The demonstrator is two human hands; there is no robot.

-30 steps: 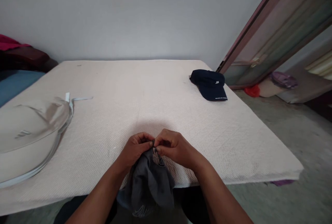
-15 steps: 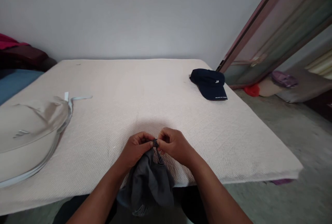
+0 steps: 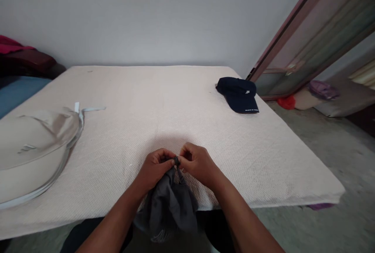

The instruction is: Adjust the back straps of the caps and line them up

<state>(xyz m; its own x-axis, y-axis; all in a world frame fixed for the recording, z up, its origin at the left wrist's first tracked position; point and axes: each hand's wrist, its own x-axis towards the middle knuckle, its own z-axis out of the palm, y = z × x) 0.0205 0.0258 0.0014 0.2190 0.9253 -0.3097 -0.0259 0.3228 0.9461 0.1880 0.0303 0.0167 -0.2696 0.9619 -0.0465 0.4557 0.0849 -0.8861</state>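
A dark grey cap hangs crumpled at the near edge of the table, a pale stitched mark low on its front. Its back strap, with a small dark buckle-like piece, is pinched between both hands. My left hand grips the strap from the left with thumb and forefinger. From the other side my right hand is closed on the strap end, thumb against curled fingers. The fingertips nearly meet, and the strap's fine detail is hidden by them.
Beige caps, seemingly stacked, lie at the left with a loose strap. A navy cap sits at the back right of the table, which has a cream textured cover. Beyond are a wall and a door frame.
The view has shifted very slightly. Both hands stay on the cap's strap in nearly the same place, with only tiny finger movement.
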